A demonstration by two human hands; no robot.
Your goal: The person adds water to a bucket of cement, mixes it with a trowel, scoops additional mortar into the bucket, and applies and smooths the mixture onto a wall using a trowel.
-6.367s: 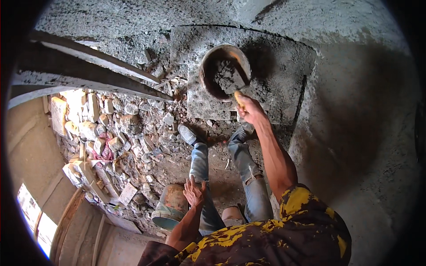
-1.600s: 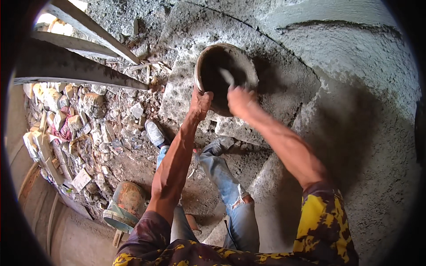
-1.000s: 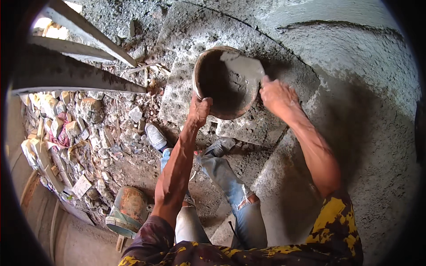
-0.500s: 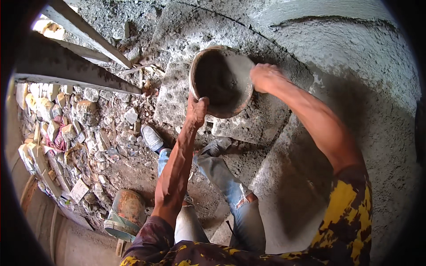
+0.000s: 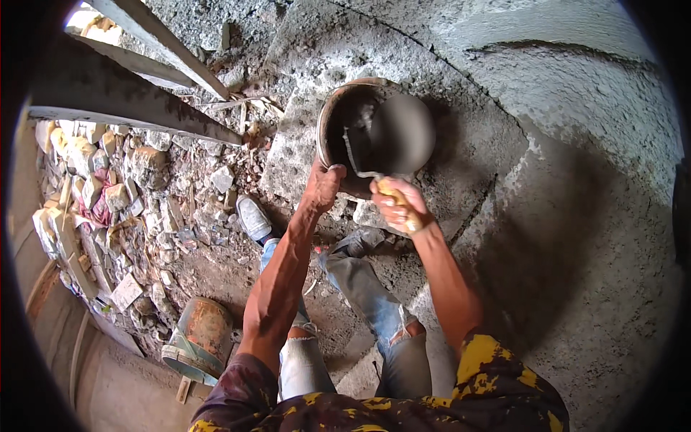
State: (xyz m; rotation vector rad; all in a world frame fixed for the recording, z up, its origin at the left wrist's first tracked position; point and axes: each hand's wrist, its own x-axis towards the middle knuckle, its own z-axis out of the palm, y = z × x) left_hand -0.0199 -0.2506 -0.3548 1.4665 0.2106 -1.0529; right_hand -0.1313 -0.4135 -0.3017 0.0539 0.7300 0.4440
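A worn bucket (image 5: 324,122) with dark, wet grey material inside sits on rough concrete ahead of me. My left hand (image 5: 324,181) grips its near-left rim, thumb over the edge. At the near side of the bucket, my right hand (image 5: 399,205) is closed round the yellowish handle of a trowel (image 5: 367,173). The bent metal neck reaches into the bucket, where the blade is dark and hard to tell from the contents. The right part of the bucket's interior is a smooth grey blur.
Broken masonry (image 5: 147,165) and a pink cloth (image 5: 101,205) cover the left ground. Slanting beams (image 5: 137,93) rise at upper left. A second, dirty bucket (image 5: 198,327) lies beside my legs. Rough grey plastered surface (image 5: 568,86) curves along the right, above smoother concrete.
My right hand with the trowel has moved from the bucket's right rim down and left to its near side, turning the handle into view. My left hand still grips the rim.
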